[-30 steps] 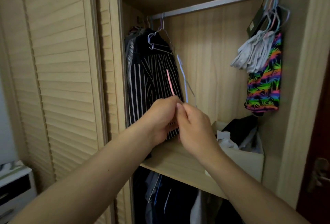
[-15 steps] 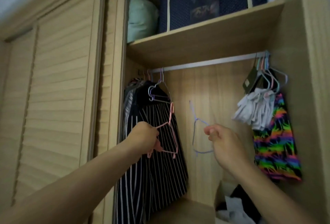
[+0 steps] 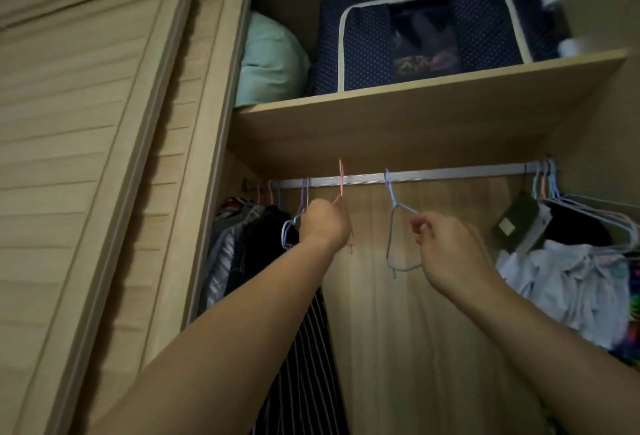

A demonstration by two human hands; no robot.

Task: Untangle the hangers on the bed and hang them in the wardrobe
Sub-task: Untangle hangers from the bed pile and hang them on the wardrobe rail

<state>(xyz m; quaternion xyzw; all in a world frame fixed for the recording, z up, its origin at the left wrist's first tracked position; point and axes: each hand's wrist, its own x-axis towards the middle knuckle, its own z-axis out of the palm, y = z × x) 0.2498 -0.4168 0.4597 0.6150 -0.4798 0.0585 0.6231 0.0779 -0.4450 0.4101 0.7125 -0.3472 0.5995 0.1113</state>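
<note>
My left hand [image 3: 323, 225] grips a thin pink hanger [image 3: 341, 180] whose hook rises across the metal wardrobe rail [image 3: 450, 175]. My right hand [image 3: 446, 246] pinches the shoulder of a pale blue hanger [image 3: 391, 226], and its hook reaches up to the rail further right. Both hangers are bare. Whether the hooks sit over the rail I cannot tell. The lower part of the pink hanger is hidden behind my left hand.
Dark clothes and a striped garment [image 3: 304, 365] hang at the rail's left end. Several hangers with pale and neon clothes [image 3: 571, 261] crowd the right end. A shelf [image 3: 415, 112] above holds a navy storage box [image 3: 415, 36] and a green bundle [image 3: 270, 60]. A louvred sliding door [image 3: 104, 192] stands left.
My hands came apart, each with one hanger, and rose from waist height up to the rail. The view tilted upward, bringing the top shelf into sight.
</note>
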